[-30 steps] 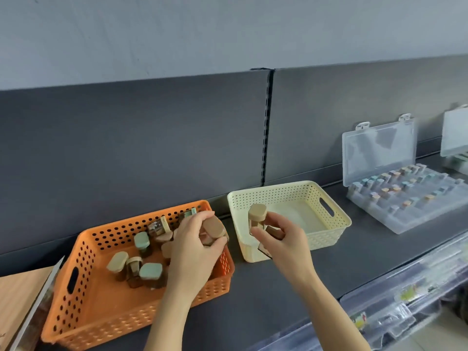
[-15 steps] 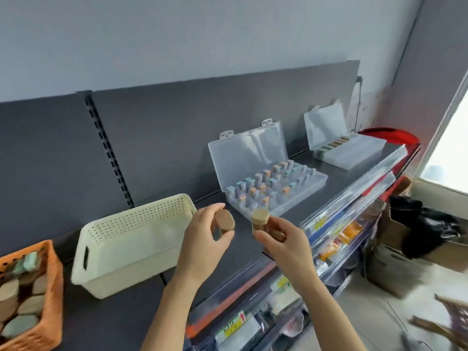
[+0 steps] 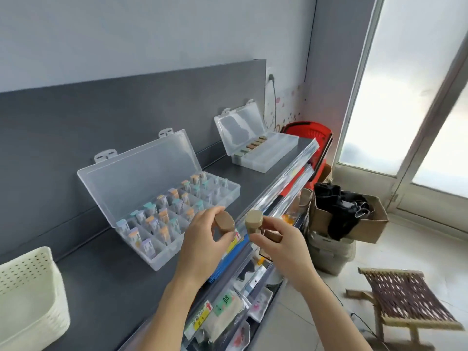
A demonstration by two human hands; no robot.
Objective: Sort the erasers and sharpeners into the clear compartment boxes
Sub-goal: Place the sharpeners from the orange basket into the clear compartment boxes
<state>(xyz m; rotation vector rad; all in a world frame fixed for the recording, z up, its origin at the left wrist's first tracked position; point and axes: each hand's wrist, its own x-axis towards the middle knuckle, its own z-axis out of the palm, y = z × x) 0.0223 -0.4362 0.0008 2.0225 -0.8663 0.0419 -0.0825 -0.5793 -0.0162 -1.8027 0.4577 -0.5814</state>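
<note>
My left hand (image 3: pixel 202 239) pinched a brown piece (image 3: pixel 225 222), my right hand (image 3: pixel 281 245) gripped a tan-capped piece (image 3: pixel 254 221) and seemingly a second piece (image 3: pixel 273 235), both above the shelf (image 3: pixel 121 274) front beside the open compartment box (image 3: pixel 162 259); I judged them light, rigid, smooth, best pinched across the flat sides

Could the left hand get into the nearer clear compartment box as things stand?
Probably yes: the left hand, gripping a tan piece, hovers close by the nearer compartment box, whose lid stands open, and nothing lies between them.
</note>
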